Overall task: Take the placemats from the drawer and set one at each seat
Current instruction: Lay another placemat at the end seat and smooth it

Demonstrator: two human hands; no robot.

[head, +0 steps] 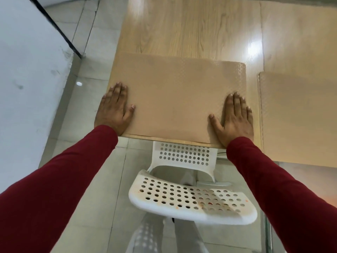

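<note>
A beige textured placemat (173, 99) lies flat on the near left corner of the light wooden table (191, 28), in front of a white perforated chair (191, 199). My left hand (114, 110) rests palm down on the mat's left edge, fingers spread. My right hand (234, 117) presses flat on its right edge. Neither hand grips anything. A second beige placemat (299, 115) lies to the right on the same table, partly cut off by the frame edge.
The white chair is tucked under the table's near edge, its back towards me. A grey-white wall or panel (27, 79) with a black strip stands at the left. Pale tiled floor (91, 179) surrounds the chair.
</note>
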